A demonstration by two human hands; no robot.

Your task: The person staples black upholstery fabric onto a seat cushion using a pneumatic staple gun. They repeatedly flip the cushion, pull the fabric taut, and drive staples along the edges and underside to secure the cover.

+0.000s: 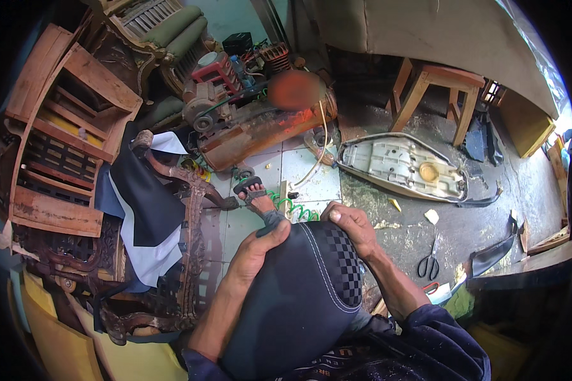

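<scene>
A black padded seat cover (270, 317) with pale stitching and a checkered side panel lies across my lap, its top end raised. My left hand (260, 251) is closed on its upper left edge, thumb lying along the rim and fingers mostly hidden. At the upper right edge, my right hand (349, 232) grips the cover with fingers curled over it. My sandalled foot (257, 197) shows beyond the cover, near a green coiled hose (292, 209).
A rusty compressor tank (235, 143), stacked wooden furniture (63, 209), a carved frame with black sheet material (149, 222), a wooden stool (451, 76) and an upturned seat base (397, 162) surround me. Black scissors (429, 267) and scraps lie on the right floor.
</scene>
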